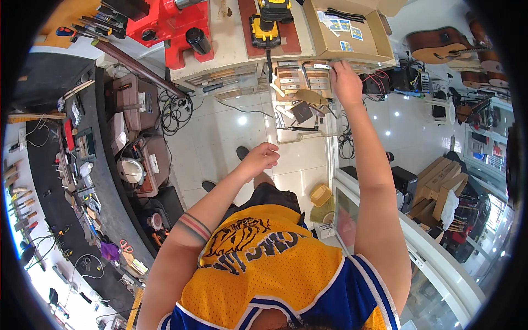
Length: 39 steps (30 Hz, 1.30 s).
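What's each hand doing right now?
Left hand: half open, nothing visible in it.
Right hand: at the open drawer's far right; can't tell whether it's gripping anything.

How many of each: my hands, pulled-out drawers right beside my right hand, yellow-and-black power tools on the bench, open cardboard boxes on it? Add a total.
Hands: 2 (left hand, right hand)
Drawer: 1
Power tool: 1
Cardboard box: 1
Total: 5
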Each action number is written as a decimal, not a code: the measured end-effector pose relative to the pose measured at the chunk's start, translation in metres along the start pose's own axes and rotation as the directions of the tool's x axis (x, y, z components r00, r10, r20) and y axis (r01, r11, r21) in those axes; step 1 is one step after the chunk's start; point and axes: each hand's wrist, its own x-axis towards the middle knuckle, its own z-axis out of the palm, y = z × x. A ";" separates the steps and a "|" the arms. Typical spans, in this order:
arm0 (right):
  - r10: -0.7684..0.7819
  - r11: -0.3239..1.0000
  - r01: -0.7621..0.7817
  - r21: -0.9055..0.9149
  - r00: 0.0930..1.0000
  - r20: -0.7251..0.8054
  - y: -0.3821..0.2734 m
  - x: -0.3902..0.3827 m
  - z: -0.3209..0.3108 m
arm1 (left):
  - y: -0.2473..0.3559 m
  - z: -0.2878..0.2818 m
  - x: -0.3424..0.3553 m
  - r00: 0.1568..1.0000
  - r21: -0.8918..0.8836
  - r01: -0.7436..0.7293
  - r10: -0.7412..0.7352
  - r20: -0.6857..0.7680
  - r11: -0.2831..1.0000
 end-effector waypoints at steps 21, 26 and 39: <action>-0.182 0.982 0.190 -0.019 0.960 0.212 -0.012 0.014 0.002 | -0.041 -0.044 -0.005 0.996 -0.067 0.053 -0.058 -0.073 0.996; -0.160 0.984 0.178 -0.032 0.939 0.304 -0.002 0.027 0.008 | -0.042 -0.050 -0.006 0.996 -0.074 0.040 -0.045 -0.071 0.996; 0.258 0.966 -0.235 -0.108 0.894 0.366 -0.082 -0.011 0.035 | -0.059 -0.075 -0.044 0.977 -0.091 -0.060 0.040 -0.208 0.994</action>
